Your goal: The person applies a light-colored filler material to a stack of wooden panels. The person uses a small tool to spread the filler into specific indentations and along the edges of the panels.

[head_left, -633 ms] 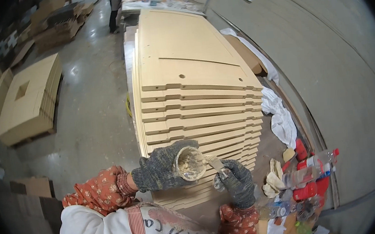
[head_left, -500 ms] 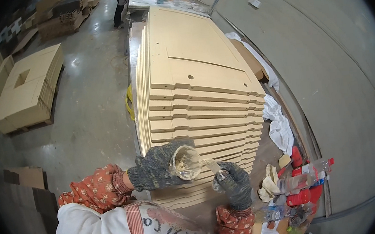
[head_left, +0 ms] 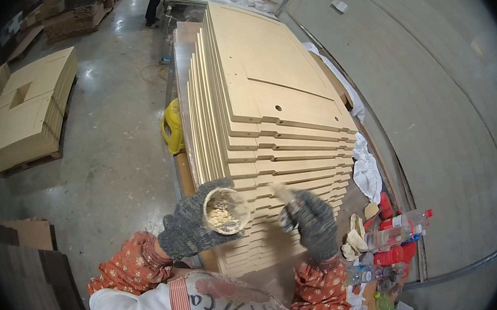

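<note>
My left hand point(head_left: 190, 223), in a dark knitted glove, is closed round a small round tub point(head_left: 243, 210), its mouth tipped toward me. Crumbly cream-coloured filler point(head_left: 221, 215) lies inside it and smears the rim. My right hand point(head_left: 314, 223), gloved alike, grips a putty knife point(head_left: 284, 193) whose blade points up and left, apart from the tub and blurred by motion. Both hands are above the near end of a tall, fanned stack of pale yellow panels point(head_left: 290, 94) with notched edges, round holes and grooves.
On the right side of the table lie plastic bottles point(head_left: 388, 237), a crumpled cream cloth point(head_left: 355, 237) and white cloth point(head_left: 367, 170), beside a grey wall point(head_left: 435, 107). A yellow object point(head_left: 173, 126) is left of the stack. Panels on a pallet point(head_left: 35, 110) stand across the floor; a person point(head_left: 153, 8) stands far off.
My left hand and the tub have moved left and slightly up. The putty knife has come away from the tub's rim, rising and shifting right. The view has turned a little.
</note>
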